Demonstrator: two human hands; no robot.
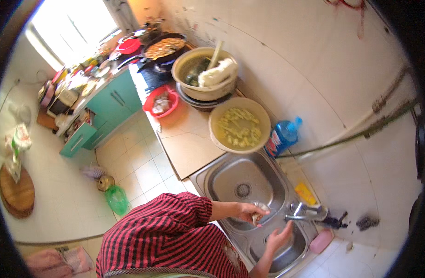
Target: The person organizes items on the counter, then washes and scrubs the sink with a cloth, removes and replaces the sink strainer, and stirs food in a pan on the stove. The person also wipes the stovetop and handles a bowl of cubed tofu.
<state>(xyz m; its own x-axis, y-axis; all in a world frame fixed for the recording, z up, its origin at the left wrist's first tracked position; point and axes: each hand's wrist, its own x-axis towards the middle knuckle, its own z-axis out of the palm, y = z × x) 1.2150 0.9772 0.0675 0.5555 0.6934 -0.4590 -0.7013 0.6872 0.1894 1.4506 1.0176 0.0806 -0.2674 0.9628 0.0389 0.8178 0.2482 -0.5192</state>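
Observation:
My left hand (249, 212) is over the larger basin (233, 180) of the steel sink, its fingers closed on a small whitish item (261, 207). Blur leaves unclear whether that item is plastic or cloth. Above the smaller basin (285, 259), my right hand (279, 239) holds nothing, and its fingers are spread. The chrome faucet (303, 211) stands close to both hands, its spout pointing over the divider between the basins. I see no water running from it.
Beside the sink are a basin of cut green vegetables in liquid (239, 127), a blue detergent bottle (283, 137), a yellow packet (305, 193) and a pink soap bar or box (321, 241). Farther along stand stacked bowls (205, 90), a red basket (160, 101) and a filled wok (165, 48).

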